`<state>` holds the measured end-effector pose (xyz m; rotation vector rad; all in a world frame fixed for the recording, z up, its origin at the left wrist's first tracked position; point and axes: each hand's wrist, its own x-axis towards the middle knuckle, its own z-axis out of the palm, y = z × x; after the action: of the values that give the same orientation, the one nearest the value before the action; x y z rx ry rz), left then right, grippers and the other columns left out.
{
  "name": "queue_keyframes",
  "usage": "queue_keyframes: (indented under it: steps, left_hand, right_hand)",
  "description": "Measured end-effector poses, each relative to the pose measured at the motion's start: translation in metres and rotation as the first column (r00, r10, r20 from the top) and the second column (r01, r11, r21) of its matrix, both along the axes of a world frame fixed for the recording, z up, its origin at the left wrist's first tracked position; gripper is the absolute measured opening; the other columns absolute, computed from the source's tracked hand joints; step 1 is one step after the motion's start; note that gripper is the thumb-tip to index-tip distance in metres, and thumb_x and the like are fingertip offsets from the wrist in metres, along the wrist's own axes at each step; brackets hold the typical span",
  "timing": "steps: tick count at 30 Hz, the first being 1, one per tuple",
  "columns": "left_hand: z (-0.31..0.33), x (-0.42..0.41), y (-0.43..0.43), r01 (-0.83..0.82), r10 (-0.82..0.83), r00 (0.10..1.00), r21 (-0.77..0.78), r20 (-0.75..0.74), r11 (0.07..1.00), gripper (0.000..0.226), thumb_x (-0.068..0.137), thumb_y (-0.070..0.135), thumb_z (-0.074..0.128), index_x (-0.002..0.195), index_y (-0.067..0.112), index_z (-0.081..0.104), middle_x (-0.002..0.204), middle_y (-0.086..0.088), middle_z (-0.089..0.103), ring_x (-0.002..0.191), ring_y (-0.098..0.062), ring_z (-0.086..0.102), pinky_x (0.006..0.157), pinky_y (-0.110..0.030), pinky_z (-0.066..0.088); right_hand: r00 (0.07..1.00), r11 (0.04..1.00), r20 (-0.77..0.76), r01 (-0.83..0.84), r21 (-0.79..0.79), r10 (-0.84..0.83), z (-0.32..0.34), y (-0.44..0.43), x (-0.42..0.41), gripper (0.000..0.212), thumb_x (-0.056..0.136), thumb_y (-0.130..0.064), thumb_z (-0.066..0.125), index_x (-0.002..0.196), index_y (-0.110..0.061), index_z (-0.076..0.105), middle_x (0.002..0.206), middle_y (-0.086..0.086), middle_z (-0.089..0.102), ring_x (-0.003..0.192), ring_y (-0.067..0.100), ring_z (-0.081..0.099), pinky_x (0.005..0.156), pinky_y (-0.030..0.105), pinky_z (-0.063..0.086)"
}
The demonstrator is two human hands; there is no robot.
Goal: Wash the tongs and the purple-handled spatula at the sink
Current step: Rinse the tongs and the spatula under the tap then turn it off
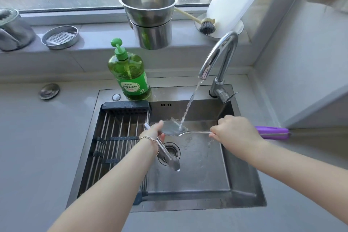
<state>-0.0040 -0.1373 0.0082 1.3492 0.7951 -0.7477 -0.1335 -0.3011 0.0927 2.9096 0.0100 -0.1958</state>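
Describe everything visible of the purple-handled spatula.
The spatula has a shiny metal blade, a thin metal shaft and a purple handle. It lies roughly level across the sink, blade under the running water. The right hand grips the shaft; the handle sticks out past it to the right. The left hand touches the blade's edge.

The spatula (176, 130) has a silver metal blade and a purple handle. The tongs (165, 151) are silver too. The soap bottle (130, 75) is translucent green with a bright green pump and a green-and-white label. The sink (243, 181) is steel grey, its rack (116, 133) black-framed. The brush (207, 26) bristles look dark, perhaps black.
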Motion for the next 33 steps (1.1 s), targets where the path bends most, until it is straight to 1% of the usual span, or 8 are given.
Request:
queue_keyframes:
  steps: [2,4,7,11,17,21,26,33]
  left_hand:
    - [-0.003,-0.001,-0.007,0.022,-0.022,0.999,0.026,0.022,0.999,0.026,0.082,0.003,0.066,0.105,0.007,0.055,0.067,-0.006,0.05,0.042,-0.01,0.048,0.03,-0.01,0.04]
    - [-0.004,-0.004,-0.014,0.035,-0.037,0.998,0.044,0.047,0.998,0.032,0.083,-0.003,0.062,0.113,0.007,0.056,0.061,-0.005,0.045,0.034,-0.009,0.043,0.031,-0.011,0.038]
    - [-0.01,-0.014,-0.021,0.064,-0.067,0.997,0.046,0.046,0.997,0.033,0.084,0.0,0.062,0.116,0.004,0.054,0.059,-0.005,0.044,0.043,-0.012,0.038,0.043,-0.022,0.038]
    - [-0.012,-0.03,-0.029,0.041,-0.041,0.999,-0.01,-0.015,0.999,0.013,0.084,0.002,0.064,0.085,0.006,0.052,0.059,-0.004,0.044,0.026,-0.005,0.035,0.032,-0.012,0.035]
    - [-0.016,-0.04,-0.032,0.148,-0.155,0.986,0.115,0.052,0.982,0.024,0.072,-0.01,0.071,0.08,0.005,0.053,0.062,-0.008,0.051,0.03,-0.008,0.044,0.037,-0.011,0.038]
    - [-0.016,-0.03,-0.032,0.123,-0.164,0.978,0.282,0.129,0.952,0.039,0.071,0.021,0.079,0.098,0.002,0.058,0.091,-0.01,0.061,0.079,-0.024,0.055,0.08,-0.033,0.047]
    - [-0.011,-0.015,-0.035,0.137,-0.212,0.963,0.379,0.164,0.915,0.043,0.086,0.041,0.057,0.106,0.003,0.061,0.09,-0.01,0.057,0.086,-0.029,0.056,0.083,-0.033,0.045]
    - [-0.006,-0.025,-0.033,0.25,-0.273,0.956,0.185,0.112,0.95,0.032,0.089,0.035,0.058,0.098,0.005,0.056,0.064,-0.004,0.052,0.051,-0.016,0.05,0.04,-0.019,0.045]
  right_hand:
    - [0.99,0.987,-0.042,0.141,0.074,-0.138,-0.007,0.0,-0.006,0.022,0.087,-0.039,0.062,0.086,-0.018,0.069,0.086,0.005,0.066,0.083,0.025,0.064,0.056,0.026,0.038]
    - [0.912,0.918,-0.288,0.351,0.183,-0.291,-0.02,-0.009,-0.009,0.029,0.095,-0.039,0.045,0.108,-0.019,0.061,0.109,0.004,0.063,0.103,0.027,0.059,0.071,0.028,0.04]
    - [0.772,0.742,-0.529,0.575,0.344,-0.353,-0.033,-0.014,-0.006,0.023,0.09,-0.029,0.049,0.102,-0.017,0.063,0.1,0.005,0.069,0.091,0.023,0.064,0.071,0.027,0.045]
    - [0.612,0.247,-0.677,0.788,0.563,-0.41,-0.053,-0.001,0.004,0.018,0.093,-0.026,0.045,0.084,-0.015,0.057,0.054,0.002,0.053,0.042,0.012,0.049,0.045,0.016,0.04]
    - [0.431,-0.322,-0.85,0.793,0.517,-0.305,-0.058,0.025,0.01,0.026,0.098,-0.015,0.045,0.074,-0.006,0.05,0.06,0.002,0.037,0.032,0.003,0.033,0.03,0.01,0.025]
    - [0.468,-0.274,-0.832,0.793,0.544,-0.299,-0.049,0.029,0.013,0.031,0.098,-0.014,0.042,0.068,-0.011,0.045,0.062,0.002,0.04,0.023,-0.002,0.029,0.029,0.008,0.021]
    - [0.437,-0.34,-0.856,0.789,0.512,-0.275,-0.041,0.029,0.016,0.028,0.098,-0.012,0.041,0.071,-0.009,0.046,0.065,0.007,0.05,0.024,-0.002,0.03,0.029,0.007,0.023]
    - [0.43,-0.443,-0.855,0.732,0.518,-0.29,-0.045,0.03,0.017,0.027,0.099,-0.014,0.042,0.074,-0.006,0.049,0.062,0.005,0.049,0.026,-0.001,0.033,0.029,0.009,0.025]
